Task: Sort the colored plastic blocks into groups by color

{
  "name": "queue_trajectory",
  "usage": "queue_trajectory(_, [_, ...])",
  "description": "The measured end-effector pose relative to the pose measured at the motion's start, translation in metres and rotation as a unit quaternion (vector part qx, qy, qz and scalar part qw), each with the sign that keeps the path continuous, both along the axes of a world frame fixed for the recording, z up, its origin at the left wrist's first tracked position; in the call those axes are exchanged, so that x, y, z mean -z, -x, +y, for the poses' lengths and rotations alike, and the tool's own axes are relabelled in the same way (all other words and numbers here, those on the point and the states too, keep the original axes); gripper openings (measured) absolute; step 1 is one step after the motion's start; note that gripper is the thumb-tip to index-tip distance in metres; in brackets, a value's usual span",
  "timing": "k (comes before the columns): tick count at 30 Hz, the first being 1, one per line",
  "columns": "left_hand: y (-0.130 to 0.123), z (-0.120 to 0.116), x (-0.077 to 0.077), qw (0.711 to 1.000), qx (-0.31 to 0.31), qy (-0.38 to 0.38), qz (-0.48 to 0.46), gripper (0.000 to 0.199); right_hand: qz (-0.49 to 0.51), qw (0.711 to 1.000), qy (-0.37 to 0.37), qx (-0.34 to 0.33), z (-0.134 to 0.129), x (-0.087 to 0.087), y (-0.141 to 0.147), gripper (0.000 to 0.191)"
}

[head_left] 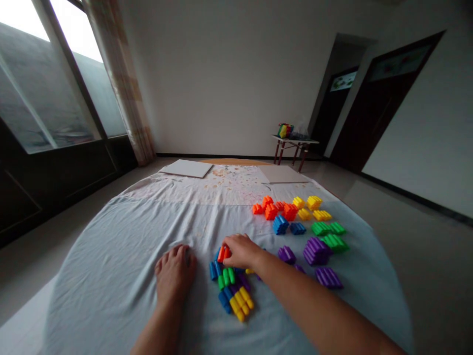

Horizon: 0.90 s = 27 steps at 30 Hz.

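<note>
Orange block under the right hand, colours grouped beyond

The right hand (242,251) is curled narrow, its fingertips closed over an orange ribbed block (223,254) at the top edge of a mixed heap of ribbed plastic blocks (232,291), so it looks to be holding that piece. The heap mixes blue, green, purple and yellow. The left hand (173,273) lies flat and open on the pale blue sheet (111,276), just beside the heap and holding nothing. Farther along the sheet the blocks sit in single-colour groups: orange pieces (271,211), yellow pieces (312,207), blue pieces (284,226), green pieces (327,229) and purple pieces (316,250). The step in hand looks like picking single blocks out of the heap by colour. Taking this block across calls for lifting it clear of the heap without dragging its neighbours, and the orange group is where its colour lies
</note>
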<state>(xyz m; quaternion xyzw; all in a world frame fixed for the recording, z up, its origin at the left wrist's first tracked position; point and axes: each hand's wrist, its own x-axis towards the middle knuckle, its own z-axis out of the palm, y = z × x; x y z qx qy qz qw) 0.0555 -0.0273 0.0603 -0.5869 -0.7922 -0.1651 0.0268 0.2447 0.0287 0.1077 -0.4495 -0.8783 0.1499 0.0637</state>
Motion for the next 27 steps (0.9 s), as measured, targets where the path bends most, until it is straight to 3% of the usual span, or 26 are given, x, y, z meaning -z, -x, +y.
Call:
queue_trajectory(8, [0.008,0.001,0.004,1.000,0.006,0.018,-0.001,0.044,0.077,0.995,-0.036,-0.051,0.000,-0.020,-0.038,0.044])
queue_trajectory(13, [0.007,0.003,0.002,1.000,0.009,0.018,-0.002,0.044,0.113,0.989,-0.091,0.037,0.034,-0.040,-0.089,0.047])
queue_trajectory(18, [0.005,0.006,0.000,0.999,0.001,0.032,-0.002,0.045,0.033,0.975,-0.130,0.178,0.080,-0.052,-0.134,0.045])
queue_trajectory(22, [0.007,0.008,0.003,0.999,-0.001,0.036,0.001,0.044,-0.006,0.975,-0.124,0.185,0.104,-0.049,-0.137,0.045])
queue_trajectory(27, [0.008,0.007,0.003,0.999,0.005,0.045,0.005,0.043,-0.063,0.980,-0.114,0.154,0.126,-0.039,-0.109,0.038])
